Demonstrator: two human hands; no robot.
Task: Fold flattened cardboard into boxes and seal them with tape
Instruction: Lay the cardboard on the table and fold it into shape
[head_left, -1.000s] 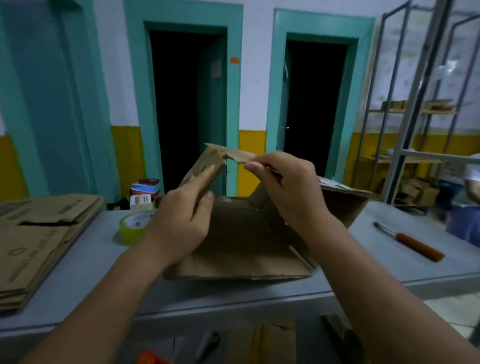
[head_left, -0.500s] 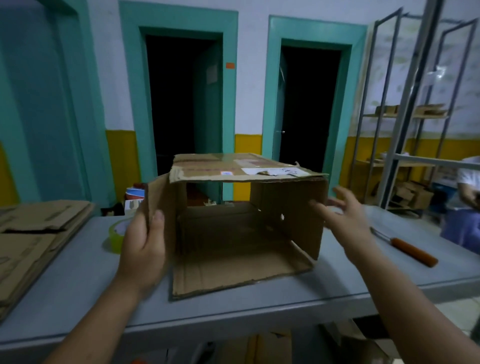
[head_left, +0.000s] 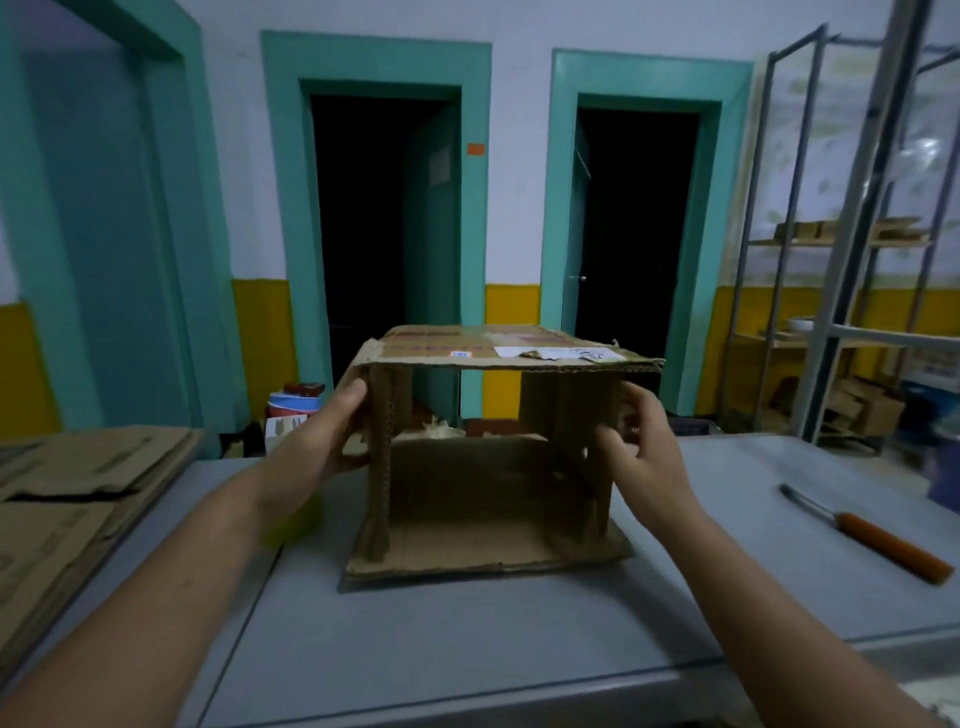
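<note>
A worn brown cardboard box (head_left: 498, 358) stands opened up in the middle of the grey surface (head_left: 467, 634), its open end facing the camera and torn white labels on its top panel. The left hand (head_left: 322, 436) grips the left wall's edge. The right hand (head_left: 641, 452), blurred, curls its fingers round the right wall's edge. A yellow-green tape roll (head_left: 293, 525) is mostly hidden behind the left forearm. A stack of flattened cardboard sheets (head_left: 78, 493) is cut off at the left. An orange-handled tool (head_left: 867, 535) lies well apart on the right; bare surface lies before the box.
</note>
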